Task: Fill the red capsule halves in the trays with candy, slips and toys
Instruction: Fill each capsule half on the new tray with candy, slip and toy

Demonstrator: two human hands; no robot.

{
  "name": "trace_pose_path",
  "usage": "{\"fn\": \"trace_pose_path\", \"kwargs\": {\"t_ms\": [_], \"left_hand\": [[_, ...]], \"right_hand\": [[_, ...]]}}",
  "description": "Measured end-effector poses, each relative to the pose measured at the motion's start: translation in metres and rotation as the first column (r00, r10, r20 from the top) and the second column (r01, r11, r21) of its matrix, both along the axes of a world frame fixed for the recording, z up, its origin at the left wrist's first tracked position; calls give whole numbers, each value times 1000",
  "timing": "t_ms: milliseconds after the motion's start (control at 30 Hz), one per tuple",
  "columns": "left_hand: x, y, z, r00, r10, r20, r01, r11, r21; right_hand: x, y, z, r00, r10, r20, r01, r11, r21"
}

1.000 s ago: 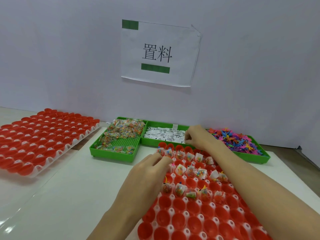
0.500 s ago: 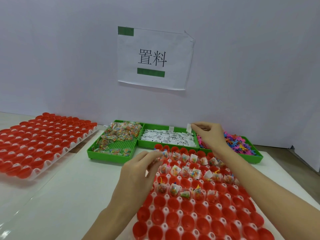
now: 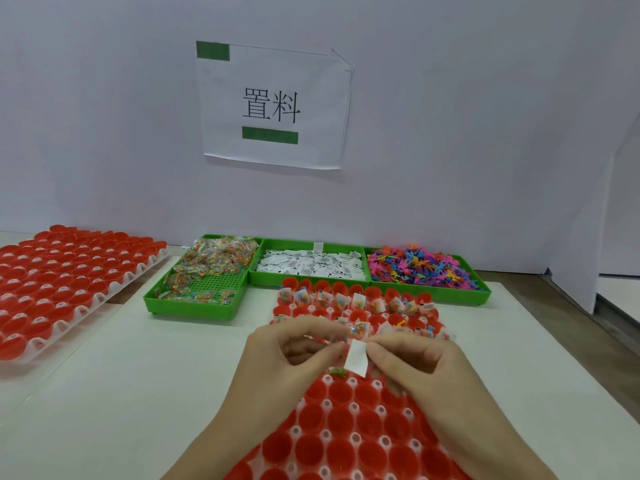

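The slip (image 3: 356, 358) hangs pinched at its top edge by the right hand (image 3: 426, 372), above the tray (image 3: 346, 441). The left hand (image 3: 287, 362) pinches a candy packet (image 3: 358, 331) just beside. Pair them, then drop both into the empty cup (image 3: 341, 393) directly below, keeping the slip folded small.

Both forearms run off the bottom edge. The left hand (image 3: 277, 362) and right hand (image 3: 426, 368) cover several cups of the near tray (image 3: 346, 445), whose front rows are cut off below. The second tray (image 3: 69, 282) runs past the left edge. Print on the slips (image 3: 311, 266) is too small to read.
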State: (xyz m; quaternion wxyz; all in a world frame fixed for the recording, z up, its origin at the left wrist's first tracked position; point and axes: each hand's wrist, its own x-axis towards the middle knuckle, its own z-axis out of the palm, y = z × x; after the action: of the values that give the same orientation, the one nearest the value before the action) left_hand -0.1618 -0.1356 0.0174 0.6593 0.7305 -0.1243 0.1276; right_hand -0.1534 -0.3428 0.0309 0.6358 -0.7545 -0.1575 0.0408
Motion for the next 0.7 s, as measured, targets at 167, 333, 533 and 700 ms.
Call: {"fn": "trace_pose_path", "kwargs": {"t_ms": [167, 333, 533, 700], "left_hand": [[-7, -12, 2, 994, -78, -80, 69, 991, -111], [-5, -12, -2, 996, -50, -70, 48, 998, -31], [-4, -1, 7, 999, 24, -27, -26, 996, -87], [-1, 5, 12, 996, 88, -2, -87, 992, -87]], "right_hand": [[-2, 5, -2, 992, -118, 39, 113, 988, 104], [-7, 6, -9, 984, -127, 126, 122, 991, 51], [1, -12, 4, 947, -203, 249, 212, 977, -9], [53, -39, 21, 923, -220, 315, 311, 909, -277]]}}
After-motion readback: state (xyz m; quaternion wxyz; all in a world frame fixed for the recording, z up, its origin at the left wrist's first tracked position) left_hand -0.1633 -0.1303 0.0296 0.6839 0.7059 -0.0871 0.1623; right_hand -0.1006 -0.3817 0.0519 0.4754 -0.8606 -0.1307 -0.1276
